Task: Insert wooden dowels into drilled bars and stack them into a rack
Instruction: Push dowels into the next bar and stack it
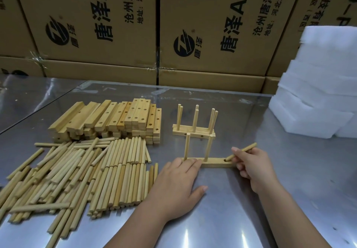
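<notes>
A drilled wooden bar (214, 163) lies flat on the steel table in front of me, with two dowels standing upright in it. My left hand (176, 186) rests flat on the table, its fingertips pressing the bar's left end. My right hand (253, 168) grips a slanted dowel (243, 150) whose lower tip is at the bar's rightmost hole. Behind the bar stand finished bars (193, 131) side by side, with several upright dowels. A heap of loose dowels (81, 172) lies at the left, and a stack of drilled bars (116, 120) sits behind it.
Large printed cardboard boxes (135, 31) wall off the back of the table. White foam blocks (318, 89) are piled at the right. The steel table (241, 218) is shiny and reflective near me.
</notes>
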